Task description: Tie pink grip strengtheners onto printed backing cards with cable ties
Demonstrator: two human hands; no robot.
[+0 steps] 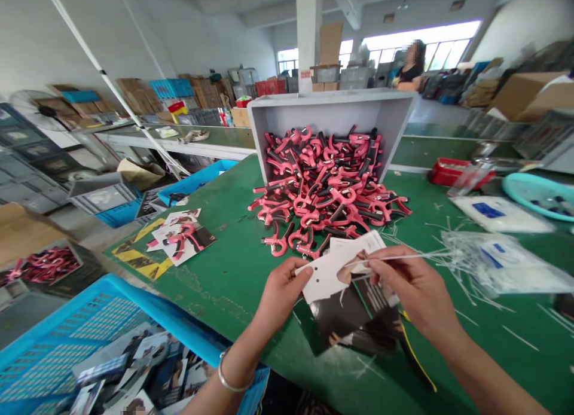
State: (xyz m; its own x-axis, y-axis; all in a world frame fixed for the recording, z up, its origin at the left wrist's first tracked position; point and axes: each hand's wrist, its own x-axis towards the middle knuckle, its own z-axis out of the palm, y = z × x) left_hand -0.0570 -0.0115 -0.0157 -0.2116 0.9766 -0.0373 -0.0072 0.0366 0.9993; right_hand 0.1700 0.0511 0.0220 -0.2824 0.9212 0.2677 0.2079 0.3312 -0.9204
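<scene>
A slim, silver-coloured bangle circles the left forearm of a worker, its narrow, rounded band catching the light just above the wrist. The left hand and right hand are ungloved, and both forearms are bare. At the lower edge, dark clothing with a faint, lighter pattern shows in shadow, its cut and fabric too dim to tell.

glossy printed paper cards; smooth grey plastic bin; shiny metal bracelet.
</scene>
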